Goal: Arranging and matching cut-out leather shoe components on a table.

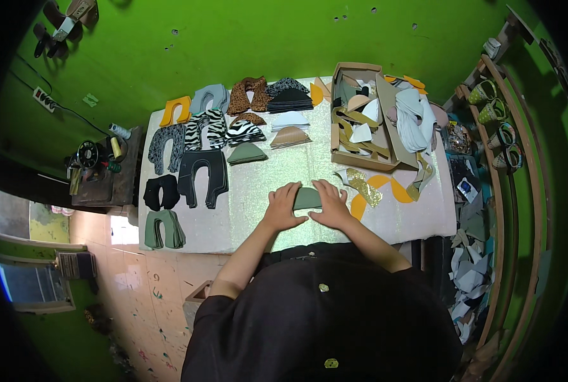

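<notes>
A green half-moon cut piece [307, 199] lies near the table's front edge, between both my hands; whether it is one layer or a stack I cannot tell. My left hand [284, 207] curls around its left end, thumb at the near side. Around the right end my right hand [330, 206] is closed the same way. Farther off to the left lies a stack of similar green half-moon pieces [247, 153]. Beyond that are zebra-striped half-moon pieces [245, 132], tan ones [290, 137] and black ones [290, 99].
Stacks of U-shaped pieces, including dark grey [202, 178] and green [164, 230], cover the table's left side. An open cardboard box [335, 114] of scraps stands at the back right. Gold glitter [364, 187] and orange scraps [358, 207] lie beside my right hand. A wooden rack [495, 191] holds sandals.
</notes>
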{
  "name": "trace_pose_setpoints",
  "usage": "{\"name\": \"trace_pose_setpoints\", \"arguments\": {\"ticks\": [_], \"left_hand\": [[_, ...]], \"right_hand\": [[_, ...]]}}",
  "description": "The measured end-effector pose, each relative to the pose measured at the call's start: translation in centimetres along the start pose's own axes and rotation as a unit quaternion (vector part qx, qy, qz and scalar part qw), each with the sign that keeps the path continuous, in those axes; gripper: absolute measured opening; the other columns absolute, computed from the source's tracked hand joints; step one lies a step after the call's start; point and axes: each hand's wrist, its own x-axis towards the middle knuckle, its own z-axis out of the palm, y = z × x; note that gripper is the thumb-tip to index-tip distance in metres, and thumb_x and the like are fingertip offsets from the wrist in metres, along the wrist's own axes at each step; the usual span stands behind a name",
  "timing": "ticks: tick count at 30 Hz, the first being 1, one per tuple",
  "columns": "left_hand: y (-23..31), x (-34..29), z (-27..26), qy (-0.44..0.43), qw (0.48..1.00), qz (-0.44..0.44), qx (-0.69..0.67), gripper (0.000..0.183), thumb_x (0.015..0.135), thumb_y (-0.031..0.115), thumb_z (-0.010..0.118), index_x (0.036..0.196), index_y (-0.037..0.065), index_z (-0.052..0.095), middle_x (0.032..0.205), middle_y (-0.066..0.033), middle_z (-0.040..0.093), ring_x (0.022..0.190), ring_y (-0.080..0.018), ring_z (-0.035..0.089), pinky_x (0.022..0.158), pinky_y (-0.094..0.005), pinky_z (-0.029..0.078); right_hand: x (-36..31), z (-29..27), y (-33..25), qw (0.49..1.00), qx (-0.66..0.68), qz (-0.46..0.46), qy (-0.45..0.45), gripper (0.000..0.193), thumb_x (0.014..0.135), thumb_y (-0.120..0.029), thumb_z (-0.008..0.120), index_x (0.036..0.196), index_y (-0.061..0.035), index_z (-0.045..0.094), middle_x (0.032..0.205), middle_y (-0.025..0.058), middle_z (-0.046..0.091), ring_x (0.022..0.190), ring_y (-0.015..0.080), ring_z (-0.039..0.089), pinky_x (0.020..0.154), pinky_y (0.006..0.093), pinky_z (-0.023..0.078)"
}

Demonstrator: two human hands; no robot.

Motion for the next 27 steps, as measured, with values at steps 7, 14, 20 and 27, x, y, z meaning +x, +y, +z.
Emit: {"name": "trace_pose_setpoints", "arguments": {"ticks": [7, 14, 20, 27], "left_hand": [[-1.7, 2.6, -0.5, -0.109, 0.993, 0.018, -0.047, 0.078, 0.059, 0.032, 0.078, 0.127, 0.010, 0.046, 0.113, -0.0129, 0.052, 0.108, -0.0310, 0.048, 0.093, -0.0405, 0.034], [-0.6, 2.0, -2.0, -0.034, 0.994, 0.053, -0.093, 0.066, 0.059, 0.026, 0.081, 0.117, 0.010, 0.053, 0.104, -0.0106, 0.055, 0.099, -0.0314, 0.052, 0.086, -0.0411, 0.041], [-2.4, 1.6, -2.2, -0.094, 0.985, 0.021, -0.143, 0.066, 0.060, 0.023, 0.081, 0.119, 0.010, 0.053, 0.108, -0.0116, 0.055, 0.097, -0.0300, 0.053, 0.083, -0.0381, 0.043], [-2.2, 1.5, -2.5, -0.067, 0.986, 0.025, -0.152, 0.050, 0.063, 0.010, 0.077, 0.110, 0.005, 0.059, 0.094, -0.0132, 0.058, 0.092, -0.0296, 0.056, 0.082, -0.0366, 0.045]], "right_hand": [[2.9, -0.3, 0.4, 0.990, -0.046, -0.028, -0.129, 0.057, 0.064, -0.027, 0.072, 0.117, -0.0156, 0.053, 0.111, 0.0038, 0.052, 0.113, 0.0235, 0.045, 0.095, 0.0563, 0.022], [1.4, -0.8, -0.2, 0.998, -0.032, -0.047, -0.038, 0.068, 0.065, -0.028, 0.073, 0.126, -0.0171, 0.044, 0.109, 0.0059, 0.054, 0.110, 0.0239, 0.049, 0.096, 0.0541, 0.021], [0.2, 0.0, 1.2, 0.999, 0.024, 0.011, -0.026, 0.066, 0.067, -0.026, 0.073, 0.125, -0.0155, 0.044, 0.109, 0.0083, 0.055, 0.106, 0.0253, 0.052, 0.093, 0.0516, 0.025], [-0.9, -0.2, 1.2, 0.997, 0.060, 0.027, -0.029, 0.051, 0.069, -0.028, 0.073, 0.113, -0.0129, 0.052, 0.102, 0.0063, 0.059, 0.100, 0.0206, 0.055, 0.087, 0.0453, 0.026]]}}
